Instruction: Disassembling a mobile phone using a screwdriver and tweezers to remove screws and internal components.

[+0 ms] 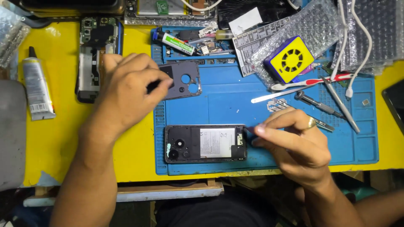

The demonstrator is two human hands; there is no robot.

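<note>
Far left of the left hand (126, 90), a glue tube (37, 86) is lying on the yellow table (59, 138). That hand's fingers are pinching the grey camera cover (183, 80). Between the hands, the opened phone (205, 143) is sitting on the blue mat (235, 101). The right hand (294, 145), fingers curled, is pinching a thin tool at the phone's edge.

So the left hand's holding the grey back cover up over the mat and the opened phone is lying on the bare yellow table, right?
Not quite. The head view shows the opened phone lying on the blue mat, not the bare yellow table. The left hand does hold the grey back cover.
</note>
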